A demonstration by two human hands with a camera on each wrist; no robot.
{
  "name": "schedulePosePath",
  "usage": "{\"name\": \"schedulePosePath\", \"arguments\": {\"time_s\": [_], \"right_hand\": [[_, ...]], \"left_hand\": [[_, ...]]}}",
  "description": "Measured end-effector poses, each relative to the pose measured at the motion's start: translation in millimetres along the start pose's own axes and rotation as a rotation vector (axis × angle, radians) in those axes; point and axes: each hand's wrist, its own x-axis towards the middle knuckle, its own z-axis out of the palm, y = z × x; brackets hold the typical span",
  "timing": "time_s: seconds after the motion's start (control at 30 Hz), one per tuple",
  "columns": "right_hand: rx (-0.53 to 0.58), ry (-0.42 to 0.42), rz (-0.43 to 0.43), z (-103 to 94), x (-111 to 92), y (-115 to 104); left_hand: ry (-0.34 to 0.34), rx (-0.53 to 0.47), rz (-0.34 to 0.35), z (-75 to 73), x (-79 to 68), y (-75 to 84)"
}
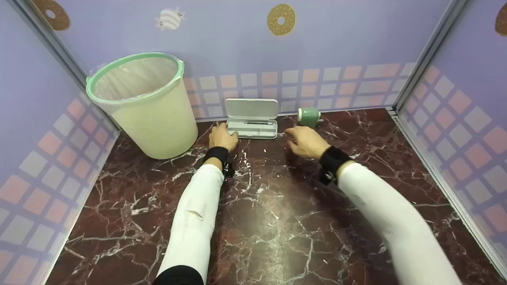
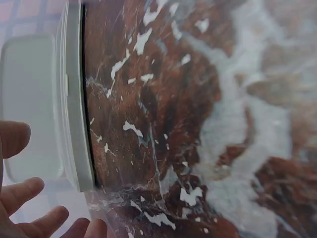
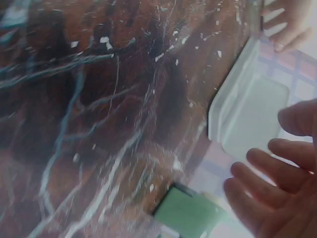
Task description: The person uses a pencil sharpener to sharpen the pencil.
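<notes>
A pale grey-white pencil case stands with its lid raised at the back of the marbled tabletop. Inside lies a slim dark pen or pencil. My left hand is at the case's left end, fingers apart and loosely bent; whether it touches the case I cannot tell. Holding nothing, my right hand hovers to the right of the case with relaxed fingers. Just behind that hand is a small green object with a cream rim, possibly a pencil sharpener, partly hidden by the hand.
A tall cream bin with a green rim and a clear liner stands at the back left. Patterned purple walls enclose the back and both sides. Dark red marbled tabletop stretches in front of the case.
</notes>
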Motion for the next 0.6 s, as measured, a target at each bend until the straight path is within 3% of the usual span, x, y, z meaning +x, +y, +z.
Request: {"name": "schedulePosePath", "arguments": {"time_s": [0.1,0.2,0.27,0.4,0.5,0.6], "right_hand": [[0.009,0.021,-0.009,13.6,15,-4],[0.005,0.041,-0.024,25.9,26,-7],[-0.013,0.057,-0.042,30.4,29,-8],[-0.027,0.063,-0.046,29.1,32,-7],[-0.024,0.078,-0.032,26.4,35,-6],[-0.014,0.079,-0.026,24.8,37,-4]], "left_hand": [[0.015,0.032,0.011,19.6,13.2,-12.5],[0.013,0.066,0.018,28.8,6.7,-10.6],[0.046,0.090,0.060,37.4,5.7,-11.7],[0.041,0.123,0.106,17.3,-16.5,15.1],[0.022,0.131,0.154,8.9,-16.9,23.9],[0.034,0.155,0.210,17.3,-5.7,19.6]]}}
